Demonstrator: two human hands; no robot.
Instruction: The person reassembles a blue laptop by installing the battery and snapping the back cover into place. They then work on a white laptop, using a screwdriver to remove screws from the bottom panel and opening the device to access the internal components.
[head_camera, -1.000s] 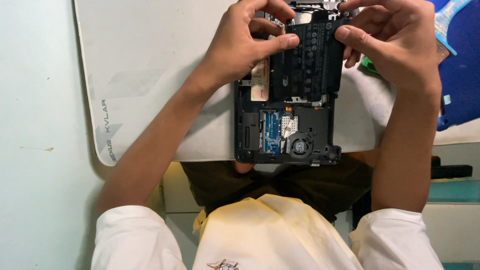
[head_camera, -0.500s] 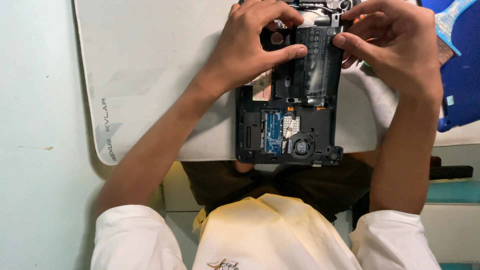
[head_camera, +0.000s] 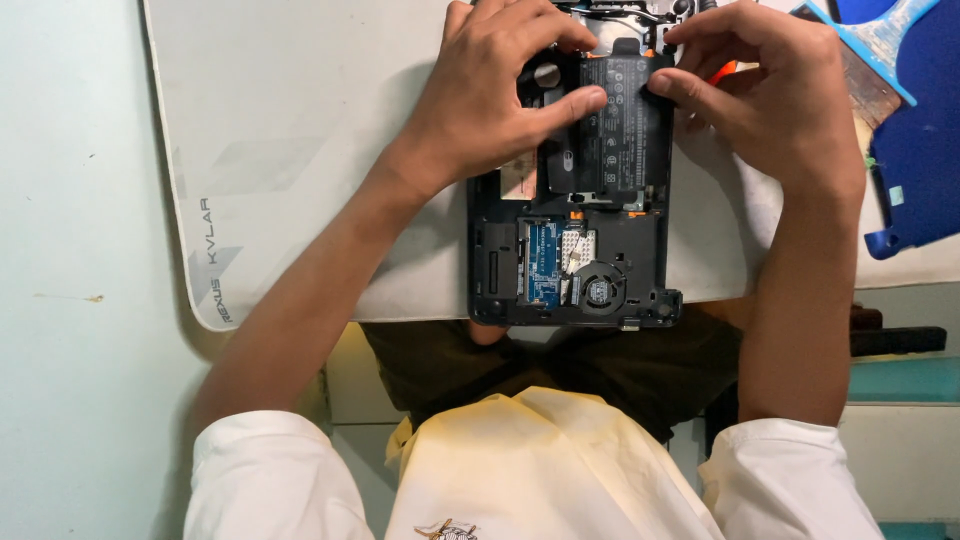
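Centrally, black battery (head_camera: 608, 130) pinched between left hand (head_camera: 490, 95), right hand (head_camera: 775, 100)

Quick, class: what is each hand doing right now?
Left hand: closed on the left edge of the black battery pack.
Right hand: closed on the battery pack's right edge, above the opened laptop.

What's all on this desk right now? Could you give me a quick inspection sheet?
Surface: pale mat on a light table.
Job's things: black battery lying in an opened laptop; fan and blue board exposed.
Clutter: blue brush at far right.
Hands: left hand and right hand both pinch the battery's edges.
Cables: thin wires at the laptop's top.
Surroundings: teal shelf lower right.
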